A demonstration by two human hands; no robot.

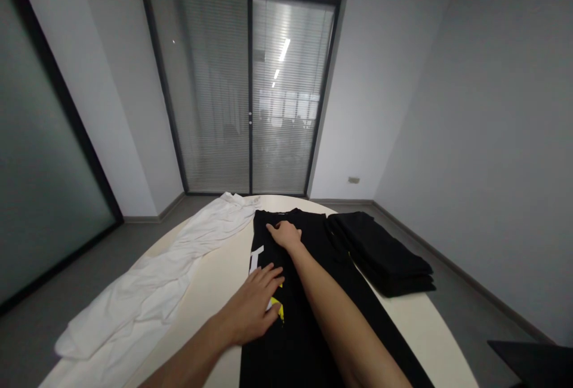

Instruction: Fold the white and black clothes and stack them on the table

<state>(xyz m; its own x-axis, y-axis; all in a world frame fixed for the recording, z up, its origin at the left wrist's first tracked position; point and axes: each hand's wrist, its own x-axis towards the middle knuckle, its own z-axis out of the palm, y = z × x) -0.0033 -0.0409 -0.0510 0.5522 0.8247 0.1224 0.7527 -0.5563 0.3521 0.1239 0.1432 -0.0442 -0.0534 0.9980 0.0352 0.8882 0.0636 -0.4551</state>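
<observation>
A black T-shirt (pixel 308 280) lies lengthwise on a pale round table (pixel 224 283), its neckline at the far end. White and yellow print (pixel 278 309) shows along its left side. My left hand (pixel 257 303) rests palm down over that print, fingers stretched and partly covering it. Farther up, just below the neckline, my right hand (pixel 285 234) touches the black fabric. Its thumb side points left and its fingers are bent but apart, with some fingertips hidden beneath the hand. Neither hand has visible cloth gathered in it.
Left of the shirt stretches a rumpled white garment (pixel 156 274), reaching over the table's edge. A stack of folded black clothes (pixel 380 253) sits at the right. Beyond the table stand glazed doors with blinds (pixel 206 95). A dark flat object (pixel 537 364) juts in at lower right.
</observation>
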